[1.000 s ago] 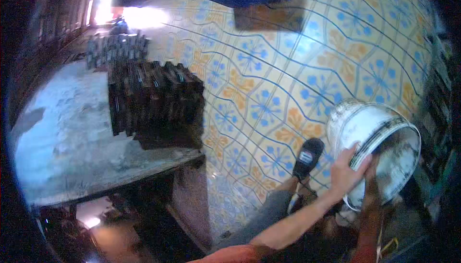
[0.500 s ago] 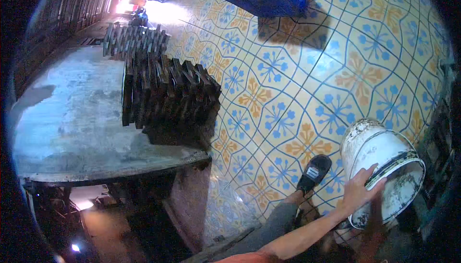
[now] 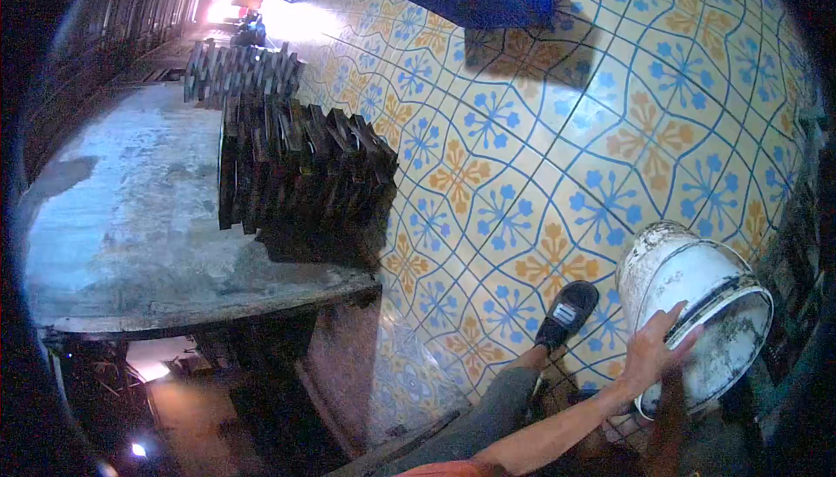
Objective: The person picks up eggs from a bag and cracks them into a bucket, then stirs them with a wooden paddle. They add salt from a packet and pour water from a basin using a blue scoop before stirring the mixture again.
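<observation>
As the near-right bucket [image 3: 675, 278] tilts, the left hand [image 3: 649, 354] grips its rim [image 3: 738, 286], likely for steadiness, the right hand's [image 3: 672, 386] hold unclear.

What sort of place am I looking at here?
Probably a small workshop, though I can't tell which trade. The clues are the stained white bucket, the worn, smeared grey worktop and the rows of dark, similar-looking pieces packed close together.
</observation>
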Available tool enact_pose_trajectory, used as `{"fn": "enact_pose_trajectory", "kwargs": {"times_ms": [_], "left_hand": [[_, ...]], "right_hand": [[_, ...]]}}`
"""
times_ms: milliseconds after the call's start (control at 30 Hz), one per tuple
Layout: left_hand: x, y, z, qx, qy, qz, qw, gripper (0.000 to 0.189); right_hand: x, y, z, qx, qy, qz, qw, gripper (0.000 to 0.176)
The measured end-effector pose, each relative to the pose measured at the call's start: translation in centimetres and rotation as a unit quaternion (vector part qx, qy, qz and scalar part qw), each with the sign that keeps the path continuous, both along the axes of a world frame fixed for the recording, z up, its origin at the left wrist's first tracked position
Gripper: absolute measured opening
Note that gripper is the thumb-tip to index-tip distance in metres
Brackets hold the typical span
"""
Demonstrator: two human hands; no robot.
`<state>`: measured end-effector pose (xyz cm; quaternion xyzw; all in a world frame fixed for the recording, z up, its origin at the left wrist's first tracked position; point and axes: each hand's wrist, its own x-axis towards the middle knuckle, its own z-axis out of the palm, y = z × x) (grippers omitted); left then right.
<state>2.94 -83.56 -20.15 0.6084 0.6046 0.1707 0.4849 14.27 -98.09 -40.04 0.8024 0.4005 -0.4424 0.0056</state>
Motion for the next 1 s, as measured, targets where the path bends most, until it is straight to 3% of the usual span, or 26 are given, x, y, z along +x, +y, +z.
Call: {"fn": "enact_pose_trajectory", "kwargs": {"times_ms": [633,733,800,867,900,933,967,1000], "left_hand": [[-0.2,0.3,0.1,-0.011,0.041,0.028,0.999,0.059],[-0.3,0.6,0.1,0.004,0.010,0.070,0.997,0.052],[-0.3,0.9,-0.1,0.008,0.004,0.083,0.996,0.044],[-0.3,1.6,1.7,-0.064,0.031,0.063,0.995,0.047],[-0.4,0.8,0.1,-0.056,-0.083,0.149,0.984,0.046],[-1.1,0.6,-0.7,-0.011,-0.065,0.119,0.991,0.043],[-1.1,0.6,-0.4,-0.031,-0.118,0.128,0.984,0.039],[-0.8,0.6,0.7,-0.038,-0.084,0.127,0.988,0.038]], "right_hand": [[1.1,-1.2,0.8,0.035,-0.017,-0.003,0.999,0.015],[1.0,0.6,1.7,0.098,-0.036,0.051,0.993,0.015],[1.1,1.9,1.6,0.202,-0.086,0.124,0.968,0.015],[1.6,3.2,1.0,0.251,-0.152,0.184,0.938,0.015],[1.6,3.3,0.7,0.231,-0.176,0.196,0.937,0.015],[1.3,2.6,0.2,0.146,-0.183,0.192,0.953,0.013],[1.0,2.1,0.1,0.059,-0.191,0.193,0.960,0.013],[-0.1,2.8,-0.8,-0.019,-0.192,0.188,0.963,0.013]]}}
